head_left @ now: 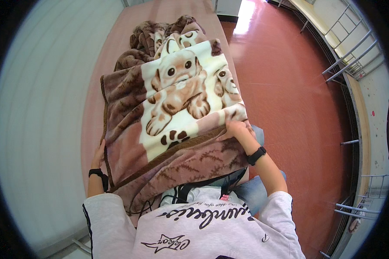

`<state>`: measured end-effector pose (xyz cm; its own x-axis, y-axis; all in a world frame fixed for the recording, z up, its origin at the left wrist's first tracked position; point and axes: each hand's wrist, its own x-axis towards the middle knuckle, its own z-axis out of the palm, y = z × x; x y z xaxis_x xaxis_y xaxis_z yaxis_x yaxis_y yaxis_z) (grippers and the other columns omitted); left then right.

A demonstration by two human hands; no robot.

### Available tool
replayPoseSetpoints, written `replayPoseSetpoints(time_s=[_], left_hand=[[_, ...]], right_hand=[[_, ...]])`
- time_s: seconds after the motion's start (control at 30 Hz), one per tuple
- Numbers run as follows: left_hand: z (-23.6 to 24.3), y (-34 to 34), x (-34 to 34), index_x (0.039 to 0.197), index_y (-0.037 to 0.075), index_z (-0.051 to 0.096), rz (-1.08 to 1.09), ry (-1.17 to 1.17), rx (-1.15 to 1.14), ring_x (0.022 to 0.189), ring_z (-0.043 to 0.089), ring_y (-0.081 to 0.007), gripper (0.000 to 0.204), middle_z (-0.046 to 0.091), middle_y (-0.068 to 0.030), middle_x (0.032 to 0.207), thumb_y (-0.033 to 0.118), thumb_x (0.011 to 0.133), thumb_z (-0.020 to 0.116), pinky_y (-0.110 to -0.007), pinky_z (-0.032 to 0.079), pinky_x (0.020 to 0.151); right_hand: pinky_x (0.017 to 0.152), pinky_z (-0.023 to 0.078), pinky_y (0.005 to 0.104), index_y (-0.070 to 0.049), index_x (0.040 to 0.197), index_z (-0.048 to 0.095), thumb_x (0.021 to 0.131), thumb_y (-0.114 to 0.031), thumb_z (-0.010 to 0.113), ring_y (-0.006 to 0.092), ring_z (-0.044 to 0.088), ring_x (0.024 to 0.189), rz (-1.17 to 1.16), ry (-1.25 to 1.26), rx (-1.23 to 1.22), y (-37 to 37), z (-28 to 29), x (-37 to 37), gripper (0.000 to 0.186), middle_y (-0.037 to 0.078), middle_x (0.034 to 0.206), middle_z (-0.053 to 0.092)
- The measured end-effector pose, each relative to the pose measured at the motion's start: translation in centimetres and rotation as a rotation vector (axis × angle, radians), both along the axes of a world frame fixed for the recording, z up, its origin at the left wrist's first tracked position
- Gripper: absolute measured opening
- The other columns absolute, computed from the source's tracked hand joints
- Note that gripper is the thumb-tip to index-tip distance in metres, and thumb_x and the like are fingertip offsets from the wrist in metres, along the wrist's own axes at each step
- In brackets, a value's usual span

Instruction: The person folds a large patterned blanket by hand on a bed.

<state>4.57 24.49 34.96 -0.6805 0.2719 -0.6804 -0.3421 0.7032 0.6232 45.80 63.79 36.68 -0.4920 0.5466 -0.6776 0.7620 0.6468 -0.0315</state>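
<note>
A thick plush blanket [177, 99], brown and cream with printed puppies and paw marks, lies spread over a narrow bed in front of me. Its dark brown bound edge is folded over near my lap, and the far end is bunched into a heap. At the right side, my right hand [237, 129] is closed on the bound edge, fingers pressed into the pile. My left hand [98, 156] is at the blanket's left border, gripping it from the side; part of those fingers is hidden by the fabric. Each wrist wears a black band.
The bed's pink surface [97, 99] shows around the blanket. A white wall [43, 108] runs along the left. To the right lies a reddish-brown floor [285, 99], with metal-framed bunk beds [352, 56] along the far right side.
</note>
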Motion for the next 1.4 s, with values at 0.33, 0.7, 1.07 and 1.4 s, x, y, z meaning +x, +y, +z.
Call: replayPoseSetpoints(time_s=[0.33, 0.7, 1.07, 1.4], left_hand=[[-5.3, -3.9, 1.5, 0.127, 0.000, 0.041, -0.183, 0.075, 0.075, 0.105, 0.050, -0.0227, 0.047, 0.049, -0.0133, 0.122, 0.026, 0.089, 0.050, -0.033, 0.041, 0.088], [1.5, 7.0, 13.7, 0.126, 0.005, 0.039, -1.027, 0.518, 0.231, 0.113, 0.043, -0.0289, 0.060, 0.048, -0.0162, 0.119, 0.020, 0.073, 0.064, -0.037, 0.034, 0.095], [-0.3, 9.5, 17.2, 0.118, 0.002, 0.042, -1.384, 0.125, 0.108, 0.098, 0.054, -0.0282, 0.058, 0.056, -0.0192, 0.104, 0.013, 0.065, 0.063, -0.033, 0.041, 0.085], [0.7, -1.8, 19.4, 0.092, 0.003, 0.044, -0.904, 0.889, -0.136, 0.086, 0.050, -0.0414, 0.035, 0.052, -0.0212, 0.086, 0.002, 0.061, 0.062, -0.045, 0.040, 0.071]], right_hand=[[0.086, 0.041, 0.0318, 0.001, 0.119, 0.048, 0.061, -0.033, 0.074, 0.0267, 0.051, 0.103, -0.498, 0.796, -0.423, -1.2, 3.3, 6.7, 0.072, 0.020, 0.107, 0.054], [0.083, 0.039, 0.0323, -0.007, 0.104, 0.052, 0.066, -0.021, 0.070, 0.0234, 0.048, 0.093, -0.113, 0.883, -0.456, -3.2, 8.9, 8.0, 0.045, 0.014, 0.095, 0.055], [0.058, 0.043, 0.0381, -0.004, 0.070, 0.047, 0.072, -0.023, 0.061, 0.0283, 0.054, 0.066, 0.300, 1.022, 0.199, -5.2, 14.4, 11.5, 0.023, 0.009, 0.072, 0.052], [0.054, 0.045, 0.0280, -0.002, 0.079, 0.048, 0.072, -0.007, 0.062, 0.0171, 0.055, 0.061, -0.013, 1.261, 0.232, -5.5, 10.1, 12.9, 0.016, 0.009, 0.078, 0.056]])
